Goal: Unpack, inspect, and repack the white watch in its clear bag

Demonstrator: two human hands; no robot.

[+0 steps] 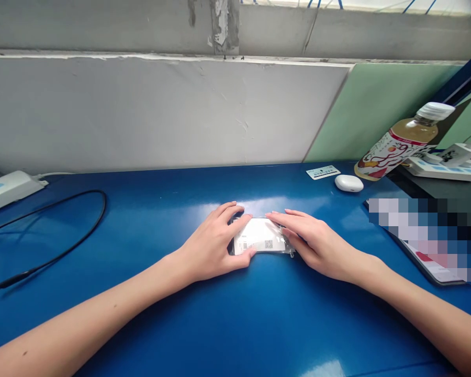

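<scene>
1. In front of us lies a flat white rectangular package in clear, shiny plastic film (262, 234). It is near the middle of the glossy blue tabletop (235, 324), between our two hands, with its printed face upward. Whether its whole underside rests on the surface, we are not able to see.

2. The step in hand, as we judge it, is to steady and handle this wrapped package. For this we should press only lightly, because the film looks slippery, and we should not bend the flat part. At the right end the film looks crumpled, so there it is better to use the fingertips and let the other side hold firm.

3. Our left hand (215, 238) has hold of the left end. The gap of its grip is only as wide as the package: the thumb is at the near edge, the fingers are at the far corner.

4. Our right hand (317, 243) is at the right end, with fingers long and close together, touching the film. If it pinches the film or only rests there, we cannot say.

5. The white rounded glossy case (349, 183) and the thin black cable (18, 278) are well apart from our hands.
</scene>
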